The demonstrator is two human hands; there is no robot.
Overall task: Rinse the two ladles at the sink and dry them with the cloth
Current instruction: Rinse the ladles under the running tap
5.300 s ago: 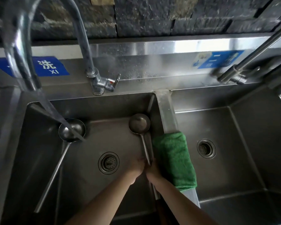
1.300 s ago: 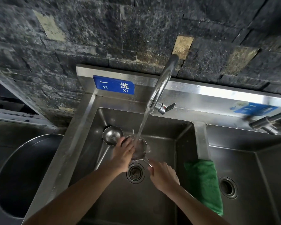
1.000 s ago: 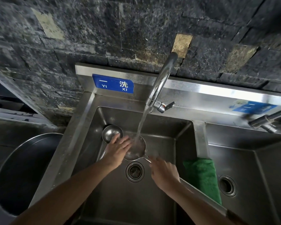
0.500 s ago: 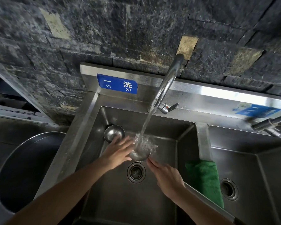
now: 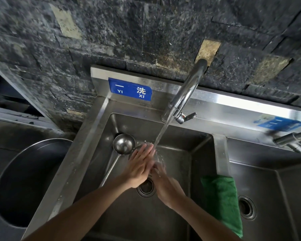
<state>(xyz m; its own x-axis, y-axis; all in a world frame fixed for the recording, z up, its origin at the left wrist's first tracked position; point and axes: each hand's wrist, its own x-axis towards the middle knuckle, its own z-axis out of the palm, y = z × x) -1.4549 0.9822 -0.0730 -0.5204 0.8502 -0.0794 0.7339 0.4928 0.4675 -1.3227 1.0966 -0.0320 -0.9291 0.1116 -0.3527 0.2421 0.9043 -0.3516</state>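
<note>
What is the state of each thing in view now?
Curved steel faucet: running, water falling on the hands.
Round-bowled steel ladle: lying in the left basin, untouched.
Folded green cloth: draped over the basin divider, unused.
Left hand: under the stream.
Right hand: under the stream; grip unclear.

commercial kitchen wash stn: stainless double sink [image 5: 219, 153], blue wash label [image 5: 130, 91] (chinese chars), dark stone-tile wall [image 5: 129, 32], gooseneck tap [image 5: 186, 91].

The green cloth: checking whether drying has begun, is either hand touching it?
No, the green cloth hangs on the sink divider, untouched.
</note>
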